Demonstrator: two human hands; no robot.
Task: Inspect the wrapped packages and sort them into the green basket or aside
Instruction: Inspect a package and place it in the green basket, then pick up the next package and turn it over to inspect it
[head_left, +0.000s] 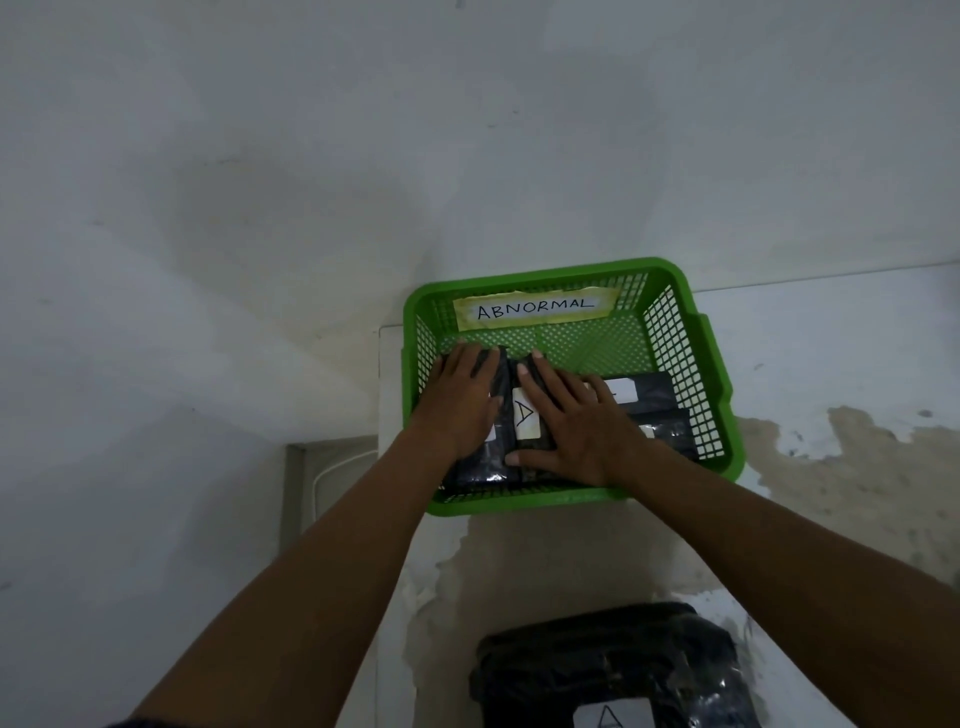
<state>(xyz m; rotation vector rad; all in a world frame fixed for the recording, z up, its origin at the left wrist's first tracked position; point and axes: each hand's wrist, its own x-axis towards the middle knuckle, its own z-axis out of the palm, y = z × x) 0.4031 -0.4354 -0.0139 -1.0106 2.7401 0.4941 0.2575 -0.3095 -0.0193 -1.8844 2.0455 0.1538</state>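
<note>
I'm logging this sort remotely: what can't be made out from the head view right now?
- Package under both hands: the left hand and right hand cover most of it, so its condition is unknown.
- Packages at the right of the green basket: labels partly hidden by the right hand.
- Near package: cut off by the bottom edge.

Both arms reach forward, nearly straight. The left hand (464, 397) and right hand (576, 428) lie palm-down, fingers (537, 376) extended and flat.
</note>
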